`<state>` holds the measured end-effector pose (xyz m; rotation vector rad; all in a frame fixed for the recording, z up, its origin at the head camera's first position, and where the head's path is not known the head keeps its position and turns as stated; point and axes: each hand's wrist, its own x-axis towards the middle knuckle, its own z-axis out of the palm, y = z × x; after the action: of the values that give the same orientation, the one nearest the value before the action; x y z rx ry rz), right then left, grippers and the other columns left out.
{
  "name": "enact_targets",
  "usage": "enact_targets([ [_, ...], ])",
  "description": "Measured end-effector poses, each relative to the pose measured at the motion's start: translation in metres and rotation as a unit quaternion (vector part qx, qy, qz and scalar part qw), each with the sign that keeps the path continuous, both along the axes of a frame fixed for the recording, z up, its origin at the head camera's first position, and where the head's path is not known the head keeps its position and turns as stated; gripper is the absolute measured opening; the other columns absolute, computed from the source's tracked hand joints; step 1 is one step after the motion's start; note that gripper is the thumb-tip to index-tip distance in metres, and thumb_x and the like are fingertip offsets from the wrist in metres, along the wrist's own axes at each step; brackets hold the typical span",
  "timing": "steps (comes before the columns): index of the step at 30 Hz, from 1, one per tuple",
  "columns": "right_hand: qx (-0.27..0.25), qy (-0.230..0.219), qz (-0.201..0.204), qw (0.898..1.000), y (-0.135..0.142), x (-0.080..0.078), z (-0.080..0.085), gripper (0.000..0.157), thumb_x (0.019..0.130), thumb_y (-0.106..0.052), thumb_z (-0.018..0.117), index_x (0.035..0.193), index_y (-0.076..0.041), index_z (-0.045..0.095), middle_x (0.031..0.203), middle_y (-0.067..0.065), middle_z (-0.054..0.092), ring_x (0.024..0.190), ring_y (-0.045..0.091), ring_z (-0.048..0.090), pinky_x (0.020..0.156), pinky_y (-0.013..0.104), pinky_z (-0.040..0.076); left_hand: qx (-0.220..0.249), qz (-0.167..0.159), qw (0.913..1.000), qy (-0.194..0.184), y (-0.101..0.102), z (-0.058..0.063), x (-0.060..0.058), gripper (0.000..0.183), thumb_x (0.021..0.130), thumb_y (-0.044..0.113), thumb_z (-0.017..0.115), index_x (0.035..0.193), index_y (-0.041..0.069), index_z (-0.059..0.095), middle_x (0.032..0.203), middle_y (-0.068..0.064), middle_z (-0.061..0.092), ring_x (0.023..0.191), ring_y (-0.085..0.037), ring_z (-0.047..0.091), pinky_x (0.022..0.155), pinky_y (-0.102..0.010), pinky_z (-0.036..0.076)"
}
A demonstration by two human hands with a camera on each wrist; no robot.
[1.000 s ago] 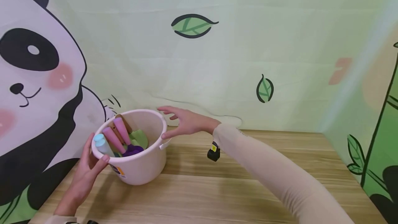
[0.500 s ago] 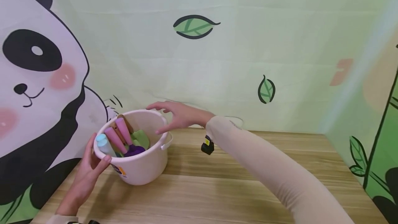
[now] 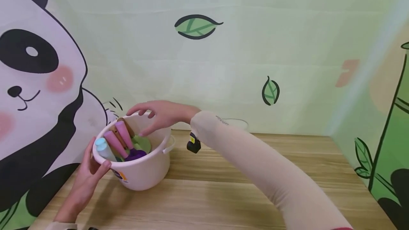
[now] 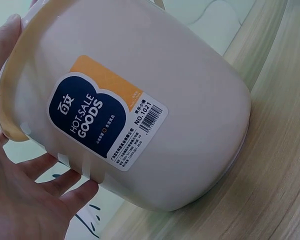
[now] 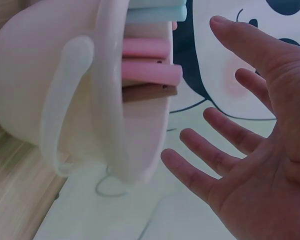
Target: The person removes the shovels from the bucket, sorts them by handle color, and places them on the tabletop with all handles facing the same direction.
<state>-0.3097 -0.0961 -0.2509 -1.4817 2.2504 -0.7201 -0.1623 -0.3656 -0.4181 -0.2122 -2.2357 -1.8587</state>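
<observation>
A pale pink bucket (image 3: 143, 178) stands on the wooden table at the left. My left hand (image 3: 84, 185) grips its near-left rim, thumb over the edge and fingers against the outer wall. Inside are two pink handles (image 3: 116, 144), a purple piece (image 3: 135, 154), light blue handles (image 3: 104, 149), brown handles (image 3: 127, 126) and a green blade-like piece (image 3: 143, 144). Over the bucket's far side hovers my right hand (image 3: 164, 112), its fingers spread and holding nothing. In the right wrist view a gap separates that hand (image 5: 260, 145) from the pink handles (image 5: 152, 72).
A white carrying handle (image 3: 169, 144) hangs at the bucket's right side. Its wall bears a label (image 4: 105, 120). Behind the wooden table (image 3: 223, 201) hangs a green backdrop (image 3: 223, 63) with a printed panda (image 3: 32, 81). A thin cord (image 3: 238, 120) lies along it.
My right hand has moved left from the bucket's right rim to above its contents, fingers still spread. The left hand keeps its grip, and the bucket has stayed in place.
</observation>
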Motion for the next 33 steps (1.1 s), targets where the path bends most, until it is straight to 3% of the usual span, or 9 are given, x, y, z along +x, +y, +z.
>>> enact_targets([
  [6, 0.022, -0.013, -0.006, 1.000, -0.022, 0.007, 0.002, 0.069, 0.089, -0.039, 0.080, 0.149, -0.034, 0.048, 0.147, -0.003, 0.052, 0.125, 0.018, 0.055, 0.093, 0.030, 0.054, -0.007, 0.004, 1.0000, -0.002, -0.002, 0.003, 0.001, 0.083, 0.106, 0.013, 0.053, 0.165, 0.037, -0.001, 0.170, -0.020, 0.006, 0.148, -0.022, 0.028, 0.095, -0.007, 0.043],
  [11, 0.014, -0.027, 0.013, 0.999, -0.039, 0.010, 0.000, 0.067, 0.089, -0.032, 0.081, 0.149, -0.027, 0.050, 0.139, 0.004, 0.059, 0.115, 0.015, 0.061, 0.090, 0.025, 0.053, -0.008, 0.002, 1.0000, -0.001, -0.002, 0.003, 0.000, 0.083, 0.106, 0.013, 0.054, 0.165, 0.036, -0.001, 0.170, -0.020, 0.006, 0.149, -0.022, 0.027, 0.095, -0.007, 0.042],
  [20, 0.006, -0.085, 0.037, 0.996, -0.068, 0.023, -0.004, 0.063, 0.092, -0.016, 0.079, 0.147, -0.021, 0.049, 0.130, 0.006, 0.064, 0.107, 0.012, 0.064, 0.086, 0.018, 0.053, -0.017, 0.005, 0.9998, -0.002, -0.002, 0.002, -0.001, 0.083, 0.106, 0.014, 0.054, 0.164, 0.037, -0.001, 0.170, -0.020, 0.005, 0.149, -0.024, 0.026, 0.095, -0.006, 0.042],
  [27, 0.032, -0.088, 0.041, 0.995, -0.076, 0.030, -0.010, 0.054, 0.094, -0.015, 0.076, 0.141, -0.024, 0.051, 0.102, 0.006, 0.068, 0.079, 0.019, 0.067, 0.073, 0.027, 0.058, -0.028, 0.007, 0.9995, 0.010, 0.001, 0.001, -0.002, 0.082, 0.106, 0.012, 0.053, 0.165, 0.037, 0.001, 0.169, -0.021, 0.008, 0.147, -0.019, 0.029, 0.096, -0.006, 0.041],
  [33, 0.074, -0.103, 0.039, 0.991, -0.081, 0.040, -0.006, 0.045, 0.097, -0.009, 0.071, 0.136, -0.023, 0.053, 0.086, 0.009, 0.068, 0.074, 0.022, 0.068, 0.069, 0.028, 0.056, -0.038, 0.016, 0.9992, 0.001, 0.001, 0.001, 0.000, 0.080, 0.107, 0.017, 0.053, 0.164, 0.039, 0.001, 0.169, -0.021, 0.010, 0.150, -0.030, 0.026, 0.094, -0.006, 0.042],
])
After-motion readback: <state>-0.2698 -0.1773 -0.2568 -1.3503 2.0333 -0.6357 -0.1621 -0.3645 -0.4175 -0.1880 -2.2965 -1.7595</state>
